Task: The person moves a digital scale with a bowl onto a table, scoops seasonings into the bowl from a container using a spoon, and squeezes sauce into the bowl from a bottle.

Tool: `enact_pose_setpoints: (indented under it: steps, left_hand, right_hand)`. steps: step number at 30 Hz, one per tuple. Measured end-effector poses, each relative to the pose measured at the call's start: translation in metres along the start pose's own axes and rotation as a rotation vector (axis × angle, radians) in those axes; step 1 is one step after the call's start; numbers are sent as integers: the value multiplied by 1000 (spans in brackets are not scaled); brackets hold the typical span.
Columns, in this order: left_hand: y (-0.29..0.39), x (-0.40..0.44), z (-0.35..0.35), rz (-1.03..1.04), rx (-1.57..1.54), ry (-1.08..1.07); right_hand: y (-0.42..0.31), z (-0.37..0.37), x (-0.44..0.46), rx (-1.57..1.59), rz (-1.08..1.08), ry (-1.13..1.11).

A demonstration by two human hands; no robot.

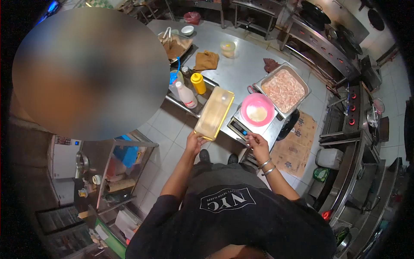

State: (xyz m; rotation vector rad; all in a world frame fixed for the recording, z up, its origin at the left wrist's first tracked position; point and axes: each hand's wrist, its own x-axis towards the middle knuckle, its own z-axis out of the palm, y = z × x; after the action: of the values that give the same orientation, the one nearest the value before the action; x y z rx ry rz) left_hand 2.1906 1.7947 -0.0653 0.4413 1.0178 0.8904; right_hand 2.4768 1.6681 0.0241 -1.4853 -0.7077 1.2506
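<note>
A translucent plastic container with a yellow rim (214, 113) is tilted in my left hand (195, 142), whose fingers are closed around its near end. Whatever is inside shows only dimly. My right hand (258, 147) is at the front panel of a digital scale (238, 127), fingertips at its buttons, fingers bent but apart, holding nothing. On the scale sits a pink bowl (268, 103) with something pale in the bottom. Just behind it, a steel pan (305, 92) is filled with raw, pale pink meat pieces (283, 90).
Left of the container stand a yellow squeeze bottle (198, 83) and a white bottle (186, 96). Farther back on the steel table (246, 52) are a brown cloth (206, 60), a lidded tub (227, 49) and a white bowl (187, 30). Stoves (340, 47) line the right side.
</note>
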Motion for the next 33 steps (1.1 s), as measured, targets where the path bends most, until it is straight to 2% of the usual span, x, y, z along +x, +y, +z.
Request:
enact_pose_setpoints:
  steps: [4,6,7,8,10,12,14,16,18,20,22,24,26,27,29,31,33]
  left_hand:
    - [2,30,16,17,70,-21]
    - [-2,53,14,2,71,-10]
    - [-3,64,11,-25,53,-34]
    - [-2,71,13,-52,36,-58]
    - [-5,79,16,-37,42,-71]
    - [-8,86,18,12,-74,-55]
    - [-5,78,18,-18,-155,-70]
    - [1,62,17,-145,0,-30]
    - [-7,44,-1,-115,101,15]
    - [-10,21,-23,-142,181,14]
    - [-20,-3,-70,-203,243,54]
    - [-51,-13,-154,-238,413,155]
    - [-66,-51,-226,-114,943,196]
    - [-68,-77,-251,-38,1233,217]
    - [-85,-124,-316,-176,1355,309]
    - [-114,-162,-401,50,1694,-30]
    - [-124,-204,-433,-40,1527,65]
  right_hand:
    - [40,-31,-7,-61,91,124]
    - [49,-38,-12,-770,-42,98]
    - [55,-40,-15,-853,-122,10]
    - [57,-38,-15,-851,-117,15]
    - [62,-29,-17,-1293,-184,-112]
    - [72,-23,-12,-1318,-232,-129]
    - [74,-14,-5,-1347,-66,-179]
    - [73,-8,1,-1337,-70,-175]
    - [68,1,6,-1324,-73,-168]
    - [56,9,11,-1428,45,-221]
    - [62,11,15,-1453,25,-208]
    - [63,20,19,-1504,115,-183]
    - [59,35,16,-1445,140,-170]
    - [64,41,15,-1441,67,-187]
    - [63,70,8,-1437,-59,-244]
    - [63,109,-1,-1495,-25,-500]
    - [94,145,2,-1517,53,-759]
